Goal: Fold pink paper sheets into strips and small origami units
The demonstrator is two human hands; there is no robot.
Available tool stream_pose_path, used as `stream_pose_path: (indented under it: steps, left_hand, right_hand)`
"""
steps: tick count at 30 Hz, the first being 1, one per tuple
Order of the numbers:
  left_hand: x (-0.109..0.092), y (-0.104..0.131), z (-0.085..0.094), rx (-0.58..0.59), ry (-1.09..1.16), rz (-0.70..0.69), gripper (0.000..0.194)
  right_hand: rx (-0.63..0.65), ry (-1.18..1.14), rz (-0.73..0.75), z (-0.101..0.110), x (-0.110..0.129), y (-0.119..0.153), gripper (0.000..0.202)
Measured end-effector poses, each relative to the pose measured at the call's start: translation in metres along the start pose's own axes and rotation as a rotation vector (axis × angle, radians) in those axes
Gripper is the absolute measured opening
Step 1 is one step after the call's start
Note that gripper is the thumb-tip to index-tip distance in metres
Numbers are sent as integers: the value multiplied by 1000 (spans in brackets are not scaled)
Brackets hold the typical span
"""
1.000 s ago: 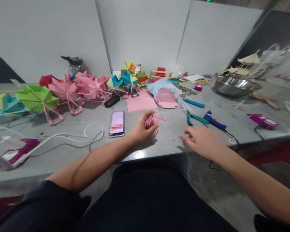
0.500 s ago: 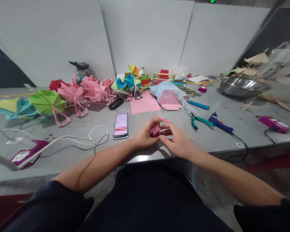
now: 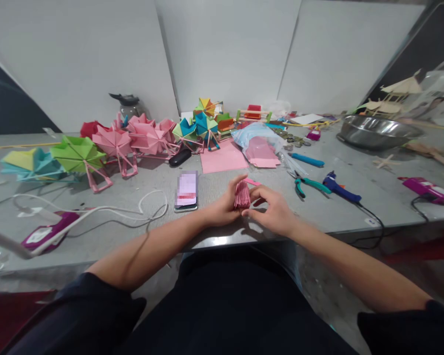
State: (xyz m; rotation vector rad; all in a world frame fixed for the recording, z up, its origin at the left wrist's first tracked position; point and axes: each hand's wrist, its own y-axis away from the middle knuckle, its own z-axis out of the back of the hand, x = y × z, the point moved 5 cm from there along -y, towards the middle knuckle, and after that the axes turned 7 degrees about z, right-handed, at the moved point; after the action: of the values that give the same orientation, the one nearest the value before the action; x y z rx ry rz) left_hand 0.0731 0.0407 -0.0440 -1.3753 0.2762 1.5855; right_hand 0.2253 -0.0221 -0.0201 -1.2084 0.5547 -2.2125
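My left hand [image 3: 225, 206] is wrapped round a thick stack of folded pink paper [image 3: 241, 195], its edges turned upward and its thumb side lifted at the far end. At the stack's right side, my right hand [image 3: 276, 211] has its fingers curled, with the fingertips and thumb against the paper. Just beyond the hands lies a narrow bright pink strip [image 3: 252, 182]. A phone [image 3: 187, 191] rests on the table left of my left hand. Behind it all lies a flat pink sheet [image 3: 222, 158].
Paper umbrella-like models [image 3: 113, 140] line the back left. Pliers [image 3: 311, 185], a blue glue gun [image 3: 340, 188] and a blue-handled tool [image 3: 308, 159] lie to the right. A metal bowl [image 3: 377, 133] stands farther back. A white cable [image 3: 107, 211] loops at the left.
The left thumb has lifted away from the top of the pink stack, so more of its folded edges show. The right hand stays close beside it. The view has shifted slightly.
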Motion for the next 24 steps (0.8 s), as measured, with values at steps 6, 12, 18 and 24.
stream_pose_path:
  steps: [6,12,18,24]
  left_hand:
    - [2,-1,0,-36,-42,-95,88]
    - [-7,-2,-1,-137,-122,-182,45]
    - [-24,9,-10,-364,-7,-163,45]
    - [-52,21,-26,-358,-95,-396,45]
  right_hand:
    - [-22,-54,13,-2,-5,1,18]
    - [17,-42,93,-3,-5,3,11]
    - [-154,-204,-7,-1,-11,5,26]
    - [135,-646,-190,-30,-16,1,57]
